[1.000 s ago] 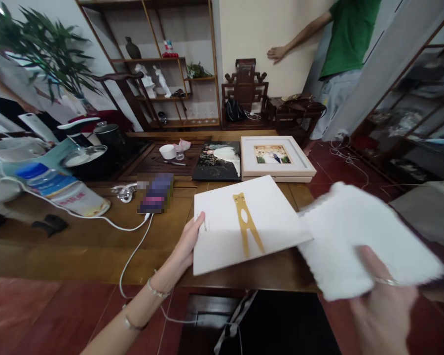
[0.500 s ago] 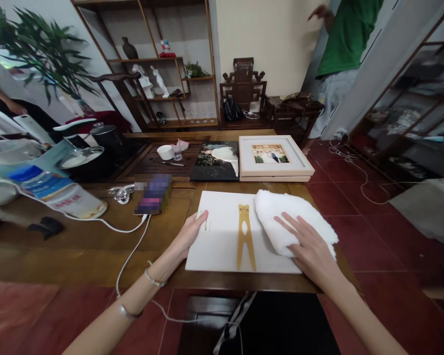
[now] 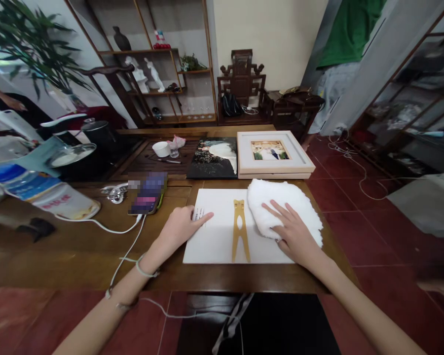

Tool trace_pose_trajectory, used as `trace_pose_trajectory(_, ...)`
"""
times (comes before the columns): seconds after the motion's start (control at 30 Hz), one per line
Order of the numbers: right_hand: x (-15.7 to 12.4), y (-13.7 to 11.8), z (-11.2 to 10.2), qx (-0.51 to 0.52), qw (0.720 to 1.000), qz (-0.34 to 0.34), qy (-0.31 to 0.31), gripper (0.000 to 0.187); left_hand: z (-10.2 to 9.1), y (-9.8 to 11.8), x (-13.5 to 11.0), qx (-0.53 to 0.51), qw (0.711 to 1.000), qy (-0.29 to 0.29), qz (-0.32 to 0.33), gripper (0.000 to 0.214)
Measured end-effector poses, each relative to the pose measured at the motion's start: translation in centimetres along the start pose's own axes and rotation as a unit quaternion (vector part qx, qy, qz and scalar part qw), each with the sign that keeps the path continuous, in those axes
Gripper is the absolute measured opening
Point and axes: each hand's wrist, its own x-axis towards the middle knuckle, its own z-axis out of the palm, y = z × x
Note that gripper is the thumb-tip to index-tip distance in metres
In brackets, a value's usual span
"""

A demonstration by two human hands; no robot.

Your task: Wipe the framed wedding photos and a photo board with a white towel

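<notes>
A white panel (image 3: 216, 246) lies flat on the wooden table, with a gold A-shaped stand piece (image 3: 239, 209) on its face. My left hand (image 3: 183, 224) is at the panel's left edge, thumb stretched over the top by some small print, the other fingers bent at the edge and partly hidden. On the panel's right part, a fluffy white cloth (image 3: 270, 190) is bunched up and covers the corner. My right hand (image 3: 296, 234) rests on this cloth with fingers spread, pressing it from above.
Behind the panel lie a dark photo panel (image 3: 212, 165) and stacked light wood picture frames (image 3: 303, 165). To the left are a phone (image 3: 148, 195) on a white cable, a plastic bag (image 3: 55, 195), a lidded pan (image 3: 72, 158) and a white cup (image 3: 160, 149). A person in green (image 3: 350, 37) stands beyond.
My left hand has shifted its hold, knuckles now higher and thumb further over the panel. My right hand and the cloth have moved slightly up and left in view.
</notes>
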Motion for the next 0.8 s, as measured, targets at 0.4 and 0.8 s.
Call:
trace_pose_trajectory(0.4,1.1,0.3,-0.4,-0.019,0.999,0.004,-0.027,0.031,2.8,0.1,-0.8,0.032,0.97,0.091,0.222,0.058)
trace_pose_trajectory(0.8,-0.7,-3.3,-1.3,0.011,0.997,0.002,-0.073,0.031,4.9,-0.4,-0.4,-0.102,0.973,0.047,0.202,0.049)
